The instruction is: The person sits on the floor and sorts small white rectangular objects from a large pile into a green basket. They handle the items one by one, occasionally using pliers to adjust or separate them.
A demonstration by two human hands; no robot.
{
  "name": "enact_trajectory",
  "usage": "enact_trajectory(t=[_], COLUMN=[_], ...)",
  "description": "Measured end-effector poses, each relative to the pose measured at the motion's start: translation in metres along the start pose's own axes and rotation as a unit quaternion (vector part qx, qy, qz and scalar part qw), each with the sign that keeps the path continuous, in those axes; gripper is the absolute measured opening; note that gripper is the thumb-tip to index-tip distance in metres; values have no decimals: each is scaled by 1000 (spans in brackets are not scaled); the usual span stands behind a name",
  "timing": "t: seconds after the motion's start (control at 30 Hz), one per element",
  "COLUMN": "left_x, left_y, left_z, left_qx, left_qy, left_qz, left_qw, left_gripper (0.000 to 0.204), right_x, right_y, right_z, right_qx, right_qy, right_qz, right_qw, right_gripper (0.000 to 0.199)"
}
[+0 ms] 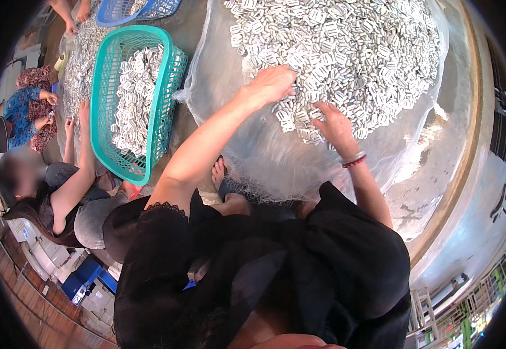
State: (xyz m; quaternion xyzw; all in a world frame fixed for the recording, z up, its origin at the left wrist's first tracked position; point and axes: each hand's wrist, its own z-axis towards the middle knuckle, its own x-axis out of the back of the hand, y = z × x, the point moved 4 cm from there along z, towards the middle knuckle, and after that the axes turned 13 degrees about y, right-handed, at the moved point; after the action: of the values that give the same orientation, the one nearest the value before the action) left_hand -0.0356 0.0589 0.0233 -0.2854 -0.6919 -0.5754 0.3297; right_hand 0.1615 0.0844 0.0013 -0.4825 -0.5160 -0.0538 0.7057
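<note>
A broad pile of small silver slotted buckles point(346, 52) lies on a clear plastic sheet point(253, 151) in front of me. At the pile's near left edge, my left hand point(271, 84) is bent down, its fingers curled in against the buckles. Whatever those fingers hold is hidden. My right hand point(337, 126) is at the near edge, thumb and forefinger apart beside a few loose buckles point(308, 132). Nothing shows in its grasp. A red bracelet and a pale bangle circle the right wrist.
To my left stands a green plastic basket point(97, 110) partly filled with buckles, with a blue basket point(108, 17) beyond it. A person in dark clothing point(67, 203) sits close on the left, and others work beside another buckle heap point(84, 58). A curved rim point(475, 116) bounds the right side.
</note>
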Motion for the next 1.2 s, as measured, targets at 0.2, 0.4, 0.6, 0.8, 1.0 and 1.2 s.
enact_trajectory(t=[0.2, 0.4, 0.6, 0.8, 1.0, 1.2], left_x=[14, -21, -47, -43, -46, -16], left_y=[12, 8, 34, 27, 7, 31], left_z=[7, 17, 19, 14, 4, 13], left_qx=[189, 170, 8, -1, 1, 212], left_qy=[-35, 10, 76, 67, 77, -161], left_qz=[-621, -380, 106, 134, -24, -615], left_qw=[760, 909, 991, 989, 997, 742], left_gripper=[7, 19, 40, 33, 28, 27], right_x=[6, 69, 41, 15, 47, 92], right_y=[30, 39, 53, 50, 54, 69], right_z=[5, 18, 37, 36, 15, -23], right_qx=[-287, -282, -186, -19, -284, -258], right_qy=[-65, -6, -23, 71, 60, -3], right_qz=[415, 573, 47, -86, 620, 432], right_qw=[861, 770, 981, 994, 729, 864], right_gripper=[12, 20, 40, 24, 15, 41])
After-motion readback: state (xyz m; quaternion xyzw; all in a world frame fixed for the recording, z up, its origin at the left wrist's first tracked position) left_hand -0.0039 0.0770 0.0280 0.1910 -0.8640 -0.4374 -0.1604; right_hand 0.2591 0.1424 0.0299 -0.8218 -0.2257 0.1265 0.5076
